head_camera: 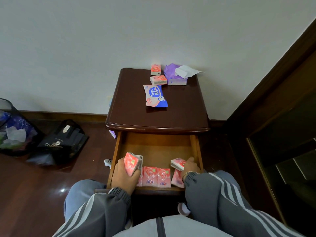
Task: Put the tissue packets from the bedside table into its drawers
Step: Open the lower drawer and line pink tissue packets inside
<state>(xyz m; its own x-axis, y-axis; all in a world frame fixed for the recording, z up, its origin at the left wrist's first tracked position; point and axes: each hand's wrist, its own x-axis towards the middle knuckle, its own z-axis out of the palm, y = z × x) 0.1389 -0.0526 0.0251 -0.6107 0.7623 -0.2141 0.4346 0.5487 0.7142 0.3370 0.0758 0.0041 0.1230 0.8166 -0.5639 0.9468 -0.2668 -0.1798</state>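
Over the open drawer (157, 146), our left hand (125, 175) curls round a pink tissue packet (131, 164). Our right hand (190, 166) pinches a second packet (178, 163) at the drawer's right side. Both are held low, likely to join the row of packets (156, 177) standing along the drawer's front. Behind the drawer, on the table (133, 106), two pink packets (158, 80), a Deeyeo wipes pack (154, 97) and an opened purple tissue pack (176, 76) wait. Nothing blocks the drawer; a black bag (63, 144) sits left of it.

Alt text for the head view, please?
The left hand and right hand hold pink packets in the open drawer, over a row of packets. Two more pink ones, a wipes pack and a purple tissue pack lie on the table.
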